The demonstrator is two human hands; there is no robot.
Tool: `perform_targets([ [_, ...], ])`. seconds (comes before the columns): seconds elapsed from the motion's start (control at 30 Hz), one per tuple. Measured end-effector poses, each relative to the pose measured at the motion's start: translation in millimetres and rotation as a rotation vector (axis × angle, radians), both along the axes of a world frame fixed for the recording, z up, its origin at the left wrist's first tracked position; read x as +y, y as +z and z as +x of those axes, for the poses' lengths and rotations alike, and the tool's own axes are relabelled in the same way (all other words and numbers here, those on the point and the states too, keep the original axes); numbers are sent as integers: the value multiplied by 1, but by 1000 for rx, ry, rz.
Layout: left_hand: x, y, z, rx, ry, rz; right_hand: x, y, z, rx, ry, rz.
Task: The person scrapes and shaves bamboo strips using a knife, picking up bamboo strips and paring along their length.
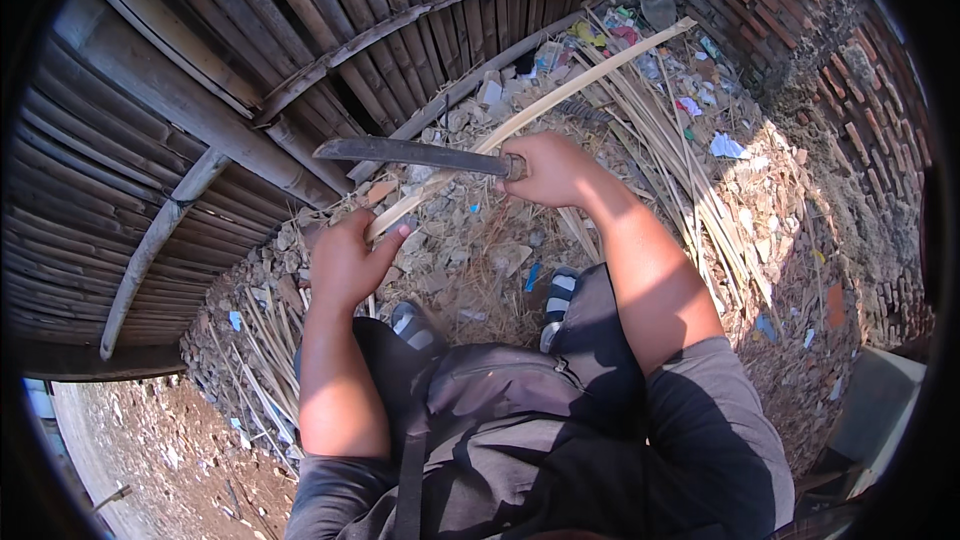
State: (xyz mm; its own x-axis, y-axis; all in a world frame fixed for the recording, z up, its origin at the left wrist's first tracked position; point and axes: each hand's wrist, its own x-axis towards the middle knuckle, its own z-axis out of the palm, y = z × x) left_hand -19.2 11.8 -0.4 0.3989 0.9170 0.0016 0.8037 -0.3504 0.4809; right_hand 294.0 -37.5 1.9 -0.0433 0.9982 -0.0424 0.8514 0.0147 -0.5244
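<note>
My right hand (548, 170) is closed round the handle of a machete (410, 153), whose dark, broad blade points left and lies across a long pale bamboo strip (585, 80). Near the strip's lower end, my left hand (345, 255) grips it, thumb stretched along its side. From there the strip slants up and away to the right, past the blade, with its far end above the rubble. Whether the blade touches the strip or sits just over it, I cannot tell. The machete's handle is mostly hidden in my fist.
Split bamboo strips (665, 155) lie piled to the right, and more strips (262, 365) at the left. A bamboo slat wall (200, 70) stands close on the left and ahead, a brick wall (860, 110) on the right. Rubble and litter (725, 145) cover the ground around my sandalled feet (562, 298).
</note>
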Motion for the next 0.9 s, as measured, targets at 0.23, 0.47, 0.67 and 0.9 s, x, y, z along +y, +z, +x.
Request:
perform_targets([
  [0.23,5,8,-5,-23,54,-28,-2,-4,53,338,-496,8],
  [0.47,-3,-4,9,-95,18,-49,3,0,-4,30,-74,41],
  [0.67,3,1,-6,6,76,-20,13,-12,32,137,-203,11],
  [0.9,-2,-2,7,-103,87,-70,6,-4,32,404,-448,-16],
])
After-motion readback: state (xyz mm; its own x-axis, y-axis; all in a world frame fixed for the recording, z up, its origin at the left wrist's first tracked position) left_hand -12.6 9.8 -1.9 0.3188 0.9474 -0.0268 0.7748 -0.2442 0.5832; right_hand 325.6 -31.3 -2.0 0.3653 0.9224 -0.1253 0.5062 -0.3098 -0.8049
